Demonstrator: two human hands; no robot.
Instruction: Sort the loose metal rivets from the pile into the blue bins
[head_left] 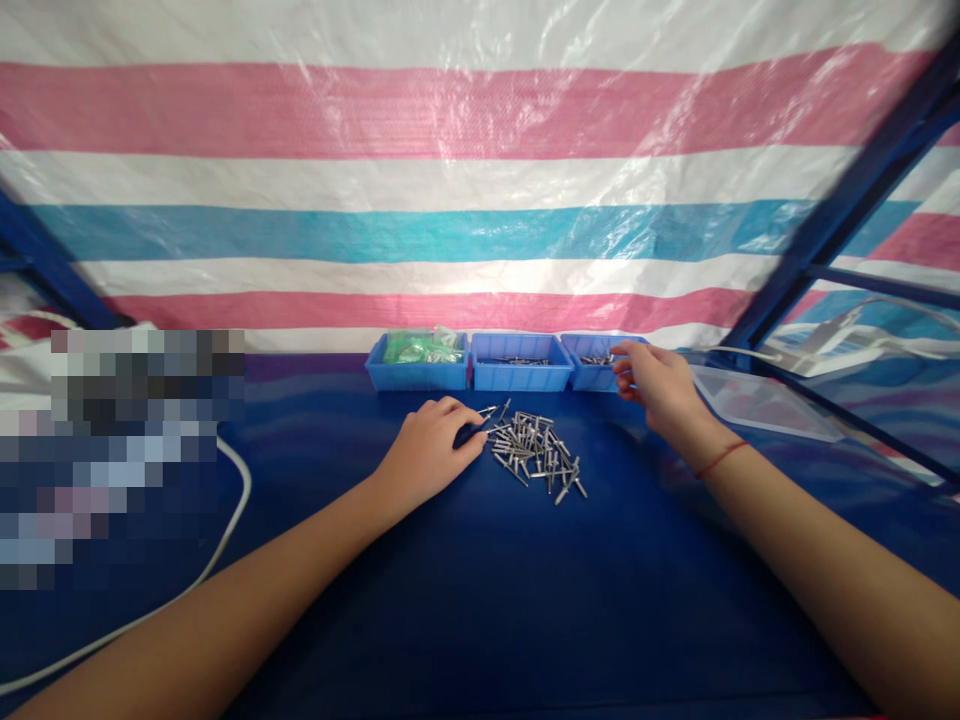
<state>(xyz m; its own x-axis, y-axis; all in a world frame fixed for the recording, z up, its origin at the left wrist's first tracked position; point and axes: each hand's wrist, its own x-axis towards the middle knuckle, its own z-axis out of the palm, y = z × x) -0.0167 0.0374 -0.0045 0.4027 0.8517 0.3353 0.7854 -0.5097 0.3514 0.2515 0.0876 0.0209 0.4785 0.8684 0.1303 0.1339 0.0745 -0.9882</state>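
A loose pile of silver blind rivets (532,450) lies on the dark blue tabletop. At the pile's left edge rests my left hand (431,450), its thumb and forefinger apart and their tips close to a few rivets. Whether those tips touch one is hard to make out. My right hand (660,390) hovers over the front right of the right blue bin (596,378), fingers loosely bent and slightly apart, with nothing visible in them. More rivets show inside that bin, partly covered by the hand. The middle blue bin (521,378) holds a thin layer of rivets.
The left blue bin (418,377) contains green and clear plastic bags. A translucent tray or lid (765,403) lies at right, near a white power strip (832,345). One white cable (244,480) curves along the left. Blue frame posts (795,270) and striped sheeting (480,230) stand behind.
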